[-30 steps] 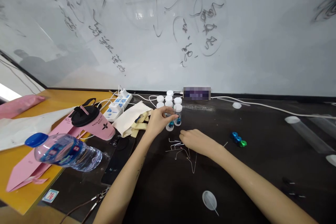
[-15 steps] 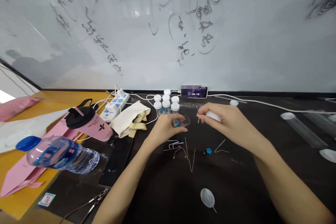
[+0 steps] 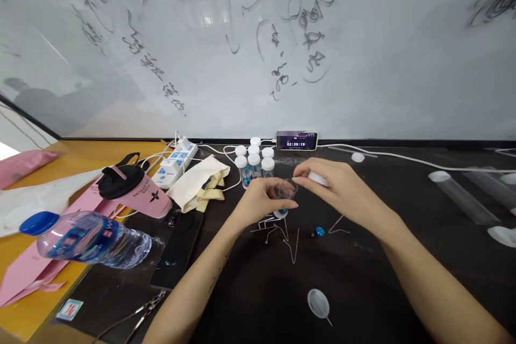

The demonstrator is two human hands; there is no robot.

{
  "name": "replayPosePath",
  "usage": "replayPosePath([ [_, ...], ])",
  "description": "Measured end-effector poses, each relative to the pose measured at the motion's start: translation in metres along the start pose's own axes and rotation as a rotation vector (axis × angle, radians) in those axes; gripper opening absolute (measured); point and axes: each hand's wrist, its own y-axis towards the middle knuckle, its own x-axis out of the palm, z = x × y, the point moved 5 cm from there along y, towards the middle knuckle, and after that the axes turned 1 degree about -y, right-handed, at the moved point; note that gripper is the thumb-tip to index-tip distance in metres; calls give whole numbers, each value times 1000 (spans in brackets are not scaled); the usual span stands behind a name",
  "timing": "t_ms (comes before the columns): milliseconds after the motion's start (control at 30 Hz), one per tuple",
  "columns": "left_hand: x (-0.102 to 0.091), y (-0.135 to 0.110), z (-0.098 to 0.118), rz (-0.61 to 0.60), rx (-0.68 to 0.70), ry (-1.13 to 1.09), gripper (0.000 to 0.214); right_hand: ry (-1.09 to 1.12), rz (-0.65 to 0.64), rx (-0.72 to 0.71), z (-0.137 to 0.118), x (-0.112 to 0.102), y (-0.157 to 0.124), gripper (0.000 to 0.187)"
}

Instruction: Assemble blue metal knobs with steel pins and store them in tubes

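Observation:
My left hand [image 3: 261, 199] is closed around a small clear vial [image 3: 287, 189], now upright, with something blue near its base. My right hand [image 3: 334, 180] keeps a white cap [image 3: 318, 178] tucked in its curled fingers. Its thumb and index fingertip pinch together at the vial's mouth; whatever is between them is too small to make out. Below the hands lie several bent metal wires [image 3: 296, 247]. A small blue wheel-like part [image 3: 320, 232] rests to their right, beside another bent wire [image 3: 338, 230]. Several white-capped vials [image 3: 253, 164] stand just behind my left hand.
A phone [image 3: 297, 141] showing a timer leans on the whiteboard. At left are a power strip [image 3: 177, 164], a cloth pouch [image 3: 197, 183], a pink cup [image 3: 139, 193], a water bottle [image 3: 92, 239] and a dark phone [image 3: 177, 250]. Clear tubes [image 3: 463, 199] lie right; a white disc [image 3: 318, 303] is in front.
The vial has been turned from tilted to upright, and my left hand has moved slightly right. My right hand has shifted left, bringing its fingertips to the vial's mouth.

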Motion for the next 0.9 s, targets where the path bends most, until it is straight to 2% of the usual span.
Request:
replayPosePath([
  [233,-1,1,0,-49,-33,-95,29,65,-100,79,7,0,-4,33],
  [400,2,-2,10,-121,-15,-95,21,168,-159,1,1,4,-2,35],
  [567,6,-7,22,-180,-4,-47,21,219,-91,-39,-2,-1,0,27],
  [900,5,-10,28,-159,24,8,25,191,-83,-142,-6,-2,-2,28],
])
